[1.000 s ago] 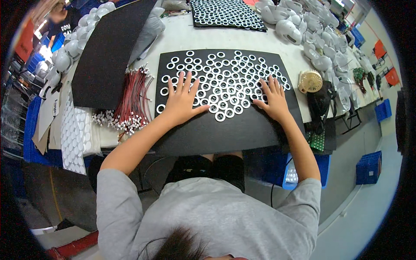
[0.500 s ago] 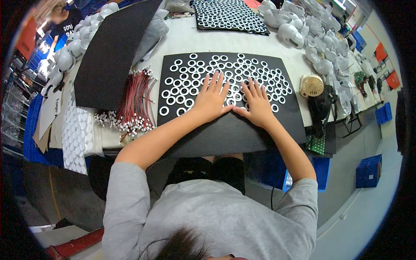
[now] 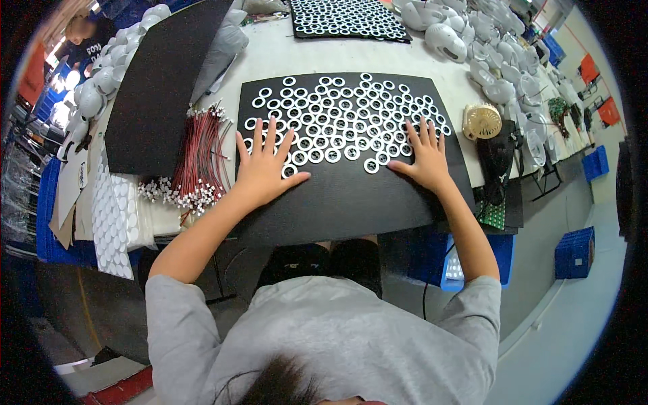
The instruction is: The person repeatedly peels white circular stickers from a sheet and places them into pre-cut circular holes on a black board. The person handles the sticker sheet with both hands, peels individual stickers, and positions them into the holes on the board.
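A black board [image 3: 337, 202] lies before me on the table, its upper part covered with many white rings [image 3: 332, 155] that have dark centres. My left hand [image 3: 263, 165] rests with spread fingers at the left side of the ring cluster, fingertips among the rings. On the right side my right hand [image 3: 426, 158] lies the same way, fingers apart, touching the rings at that edge. Neither hand grips anything. Between the two hands the rings sit close together in a single layer, and the board's near part shows bare black.
Left of the board lie a bundle of red and black wires [image 3: 202, 148] with white connectors and a large black sheet [image 3: 158, 94]. A second ring-covered board [image 3: 347, 19] is at the back. White plastic housings [image 3: 445, 42] and a beige fan [image 3: 482, 122] stand to the right.
My hands have moved apart from the middle of the rings to their left and right sides. The rings between them now show, more tightly grouped near the lower middle. The view has shifted slightly.
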Available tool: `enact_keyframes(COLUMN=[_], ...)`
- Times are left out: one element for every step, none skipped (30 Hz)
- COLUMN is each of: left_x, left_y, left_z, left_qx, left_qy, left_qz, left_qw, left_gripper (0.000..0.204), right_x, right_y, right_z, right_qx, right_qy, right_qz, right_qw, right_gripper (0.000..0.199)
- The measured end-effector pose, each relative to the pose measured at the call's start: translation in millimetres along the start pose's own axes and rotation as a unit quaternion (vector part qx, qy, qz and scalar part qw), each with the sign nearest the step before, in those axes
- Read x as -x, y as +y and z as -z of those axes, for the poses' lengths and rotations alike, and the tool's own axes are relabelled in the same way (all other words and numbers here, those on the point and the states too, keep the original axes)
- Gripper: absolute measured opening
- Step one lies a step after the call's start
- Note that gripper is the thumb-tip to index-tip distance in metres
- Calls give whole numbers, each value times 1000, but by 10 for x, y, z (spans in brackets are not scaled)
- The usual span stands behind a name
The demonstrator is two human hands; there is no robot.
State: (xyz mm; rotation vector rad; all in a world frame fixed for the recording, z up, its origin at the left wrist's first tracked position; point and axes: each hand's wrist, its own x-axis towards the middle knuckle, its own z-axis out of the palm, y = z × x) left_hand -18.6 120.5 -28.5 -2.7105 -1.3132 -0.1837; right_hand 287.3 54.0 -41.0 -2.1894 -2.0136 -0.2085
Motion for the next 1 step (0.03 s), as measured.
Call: enact_keyframes(left_x=[-54], left_y=[-8], left_z=[-29], left_qx=[7], left_qy=[-24], left_qz=[16], left_qw=[1000], left_gripper=[78], right_x=[-42], right_y=[19], right_z=[-28], right_qx=[-5], right_qy=[0], right_qz=[-9], right_qw=[1000], right_gripper=[92])
